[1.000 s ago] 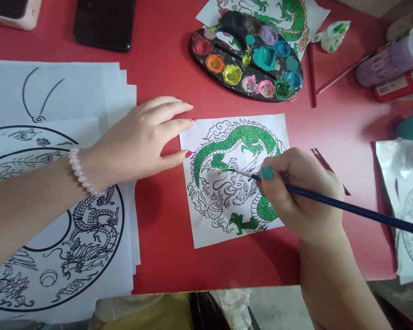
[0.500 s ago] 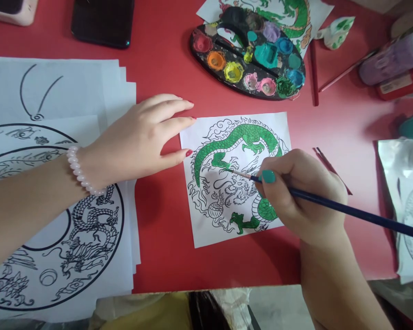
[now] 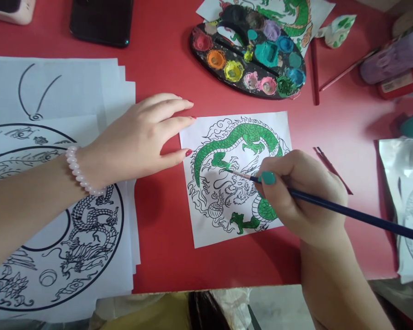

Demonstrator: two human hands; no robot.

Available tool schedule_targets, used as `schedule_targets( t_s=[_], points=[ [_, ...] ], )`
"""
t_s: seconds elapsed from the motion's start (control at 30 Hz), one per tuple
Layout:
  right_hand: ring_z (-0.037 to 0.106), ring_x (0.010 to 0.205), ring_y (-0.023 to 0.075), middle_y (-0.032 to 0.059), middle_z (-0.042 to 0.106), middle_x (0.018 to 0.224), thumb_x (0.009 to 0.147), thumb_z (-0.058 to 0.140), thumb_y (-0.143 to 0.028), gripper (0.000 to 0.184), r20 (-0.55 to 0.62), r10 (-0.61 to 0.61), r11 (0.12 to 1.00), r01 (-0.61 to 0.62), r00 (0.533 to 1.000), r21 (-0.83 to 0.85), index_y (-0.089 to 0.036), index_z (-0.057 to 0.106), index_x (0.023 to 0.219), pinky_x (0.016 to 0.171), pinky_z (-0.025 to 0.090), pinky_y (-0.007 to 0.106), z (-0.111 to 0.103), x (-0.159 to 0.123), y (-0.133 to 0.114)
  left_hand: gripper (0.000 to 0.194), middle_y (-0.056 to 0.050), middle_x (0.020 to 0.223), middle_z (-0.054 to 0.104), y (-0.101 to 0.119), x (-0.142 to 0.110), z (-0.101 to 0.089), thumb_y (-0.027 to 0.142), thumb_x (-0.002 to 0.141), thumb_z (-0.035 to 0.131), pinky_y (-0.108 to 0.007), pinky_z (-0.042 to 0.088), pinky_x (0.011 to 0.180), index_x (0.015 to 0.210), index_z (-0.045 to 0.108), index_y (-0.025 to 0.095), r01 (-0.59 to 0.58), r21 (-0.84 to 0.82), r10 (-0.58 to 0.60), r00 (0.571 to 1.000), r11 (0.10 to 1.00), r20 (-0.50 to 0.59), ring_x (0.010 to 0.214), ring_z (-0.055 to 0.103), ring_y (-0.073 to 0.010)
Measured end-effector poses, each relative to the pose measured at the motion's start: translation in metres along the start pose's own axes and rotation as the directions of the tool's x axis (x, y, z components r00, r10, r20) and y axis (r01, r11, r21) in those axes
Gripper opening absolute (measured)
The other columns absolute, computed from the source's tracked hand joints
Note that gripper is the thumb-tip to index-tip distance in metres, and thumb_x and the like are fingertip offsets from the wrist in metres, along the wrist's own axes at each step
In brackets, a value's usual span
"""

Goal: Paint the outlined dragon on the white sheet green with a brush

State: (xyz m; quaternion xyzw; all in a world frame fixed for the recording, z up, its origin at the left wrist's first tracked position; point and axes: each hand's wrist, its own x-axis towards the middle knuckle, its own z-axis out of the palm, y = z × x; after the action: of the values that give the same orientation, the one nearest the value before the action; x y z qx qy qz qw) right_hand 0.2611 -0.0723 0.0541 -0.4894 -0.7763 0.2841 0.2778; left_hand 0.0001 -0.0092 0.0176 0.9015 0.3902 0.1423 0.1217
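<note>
Red table [image 3: 167, 256], grey floor [image 3: 275, 309] nearer, my left hand [image 3: 141, 133] lay spread over the left edge of the central drawing [image 3: 236, 185], my right hand [image 3: 303, 178] pinched the brush [image 3: 330, 206], its tip [image 3: 229, 171] kept to the same foot [image 3: 220, 160].

I'm at a painting table [image 3: 165, 261], with a paint palette [image 3: 239, 78] beyond my right fingers [image 3: 274, 187] and bottles [image 3: 392, 57] farther off to their right.

The dark-blue paintbrush [image 3: 347, 211] slants, tip at a flat, partly green dragon drawing [image 3: 232, 195].
</note>
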Motion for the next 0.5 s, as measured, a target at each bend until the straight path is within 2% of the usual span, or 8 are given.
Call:
schedule_targets(
  t_s=[0.2, 0.33, 0.5],
  points=[
    [0.043, 0.049, 0.0049, -0.0043, 0.048, 0.059, 0.08, 0.049, -0.008, 0.015, -0.008, -0.052, 0.994, 0.051, 0.999, -0.102, -0.019, 0.046, 0.071, 0.044, 0.034, 0.02, -0.002, 0.0032, -0.0033, 0.042, -0.007, 0.139, 0.049, -0.0002, -0.0003, -0.0003, 0.04, 0.087, 0.049, -0.053, 0.035, 0.111, 0.126, 0.055, 0.024, 0.002, -0.042, -0.002, 1.0, 0.999, -0.01, 0.131, 0.041, -0.0328],
    [0.043, 0.05, 0.0054, -0.0044, 0.048, 0.06, 0.082, 0.049, -0.009, 0.013, -0.025, -0.014, 1.0, 0.014, 1.0, -0.026, -0.02, 0.047, 0.075, 0.045, 0.033, 0.021, -0.0025, -0.001, 0.0006, 0.043, -0.01, 0.139, 0.048, -0.0005, -0.0003, 0.0, 0.04, 0.087, 0.047, -0.052, 0.035, 0.111, 0.125, 0.055, 0.02, 0.004, -0.022, -0.004, 1.0, 1.0, -0.009, 0.131, 0.041, -0.0324],
    [0.043, 0.052, 0.0065, -0.004, 0.045, 0.06, 0.085, 0.048, -0.013, 0.012, 0.033, -0.029, 0.999, 0.028, 0.999, 0.022, -0.02, 0.045, 0.076, 0.047, 0.034, 0.022, -0.0014, 0.0002, 0.0011, 0.045, -0.013, 0.139, 0.048, -0.0002, 0.0002, 0.0, 0.041, 0.088, 0.046, -0.052, 0.036, 0.111, 0.125, 0.056, 0.017, -0.009, 0.003, 0.009, 1.0, 1.0, -0.006, 0.131, 0.042, -0.0326]
  ],
)
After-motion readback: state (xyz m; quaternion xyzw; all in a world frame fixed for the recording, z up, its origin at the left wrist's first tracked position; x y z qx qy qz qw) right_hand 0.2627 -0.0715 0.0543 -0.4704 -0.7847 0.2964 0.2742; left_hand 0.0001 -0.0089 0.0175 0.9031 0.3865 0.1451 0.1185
